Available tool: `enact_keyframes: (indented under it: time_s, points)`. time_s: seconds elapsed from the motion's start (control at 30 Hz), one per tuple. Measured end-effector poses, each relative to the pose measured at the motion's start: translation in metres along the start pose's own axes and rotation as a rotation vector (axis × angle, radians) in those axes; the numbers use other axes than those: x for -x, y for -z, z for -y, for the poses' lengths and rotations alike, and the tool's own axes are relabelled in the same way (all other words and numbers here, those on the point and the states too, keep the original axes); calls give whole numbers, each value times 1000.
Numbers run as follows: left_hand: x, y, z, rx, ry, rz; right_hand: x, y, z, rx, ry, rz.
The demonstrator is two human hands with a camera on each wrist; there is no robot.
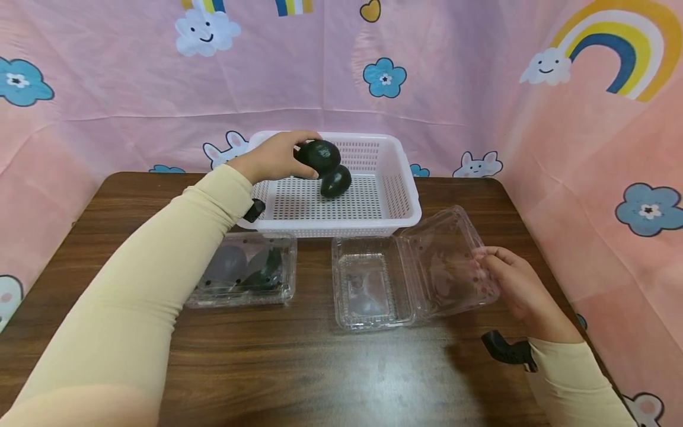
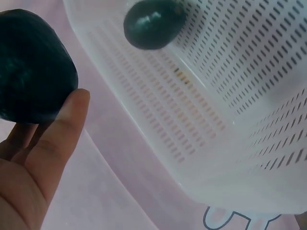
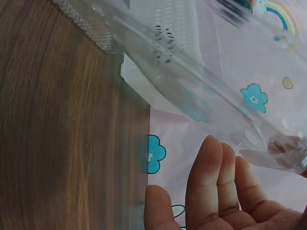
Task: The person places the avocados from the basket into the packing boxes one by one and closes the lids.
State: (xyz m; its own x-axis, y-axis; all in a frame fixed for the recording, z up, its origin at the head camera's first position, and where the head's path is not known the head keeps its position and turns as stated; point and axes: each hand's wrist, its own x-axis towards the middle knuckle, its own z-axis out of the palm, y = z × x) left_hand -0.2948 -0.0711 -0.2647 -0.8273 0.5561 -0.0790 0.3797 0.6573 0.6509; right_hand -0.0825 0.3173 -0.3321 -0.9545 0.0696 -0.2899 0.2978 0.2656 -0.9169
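My left hand [image 1: 280, 157] grips a dark green avocado [image 1: 324, 156] over the white perforated basket [image 1: 402, 178]. In the left wrist view the held avocado [image 2: 33, 67] is cut off by the frame edge, with fingertips against its side. A second avocado [image 1: 336, 181] is in the basket, just below the held one. At the right, my right hand [image 1: 514, 284] pinches the outer edge of a clear plastic lid [image 1: 445, 261], which is tilted up. That lid is hinged to an open clear container [image 1: 368, 290]. In the right wrist view, the remaining fingers [image 3: 204, 182] extend beside the lid.
A closed clear container [image 1: 242, 270] with dark rounded contents lies front left of the basket, under the left forearm. Everything stands on a brown wooden table [image 1: 309, 367]. Pink patterned cloth [image 1: 453, 89] hangs behind and at both sides.
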Motion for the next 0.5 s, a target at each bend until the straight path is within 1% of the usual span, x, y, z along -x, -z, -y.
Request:
enact_keyframes:
  time_s: [0.2, 0.5]
  points:
    - [14, -7, -4, 6, -23, -9, 1, -1, 1, -17, 26, 8]
    - [30, -19, -13, 13, -43, -28, 5, -1, 2, -87, 40, 33]
